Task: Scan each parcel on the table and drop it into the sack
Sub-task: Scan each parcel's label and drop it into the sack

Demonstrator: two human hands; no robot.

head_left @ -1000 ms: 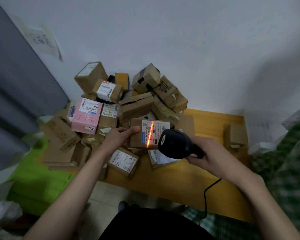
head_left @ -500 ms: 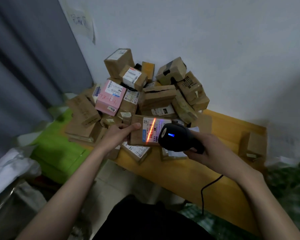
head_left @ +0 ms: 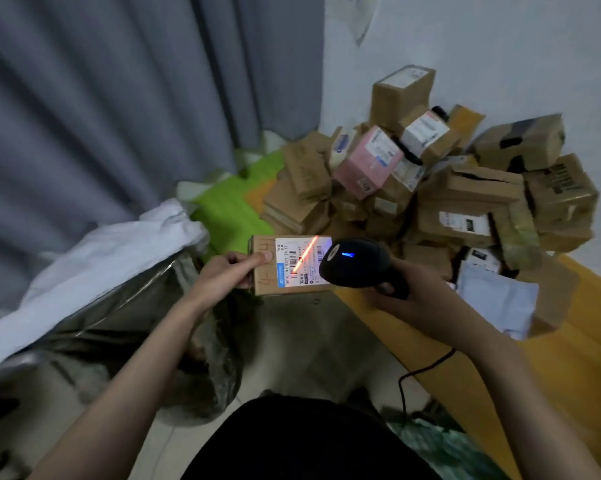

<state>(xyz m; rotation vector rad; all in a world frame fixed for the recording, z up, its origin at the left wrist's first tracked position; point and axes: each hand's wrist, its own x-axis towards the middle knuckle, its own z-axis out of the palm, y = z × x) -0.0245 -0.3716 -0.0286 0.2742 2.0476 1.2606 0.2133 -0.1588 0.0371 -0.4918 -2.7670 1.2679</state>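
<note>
My left hand point(head_left: 228, 271) grips a flat cardboard parcel point(head_left: 268, 278) by its left edge, thumb on top, holding it in the air just off the table's left end. A red scan line crosses the parcel's white label. My right hand point(head_left: 417, 296) holds a black barcode scanner point(head_left: 352, 263) with a blue light lit, aimed at that label from the right. The sack point(head_left: 119, 327), grey and shiny with a white rim, gapes open below and left of the parcel. A heap of parcels point(head_left: 465, 188) covers the wooden table point(head_left: 569, 358).
A pink box point(head_left: 368, 164) and a pale blue mailer point(head_left: 500, 299) lie among the heap. A green bag point(head_left: 229, 209) sits beside the table's left end. Grey curtains hang at the left, a white wall behind. The scanner's cable point(head_left: 420, 372) trails off the table's front edge.
My left hand has lifted the parcel off the heap and carried it left toward the sack. The scanner followed it, and my view has swung left.
</note>
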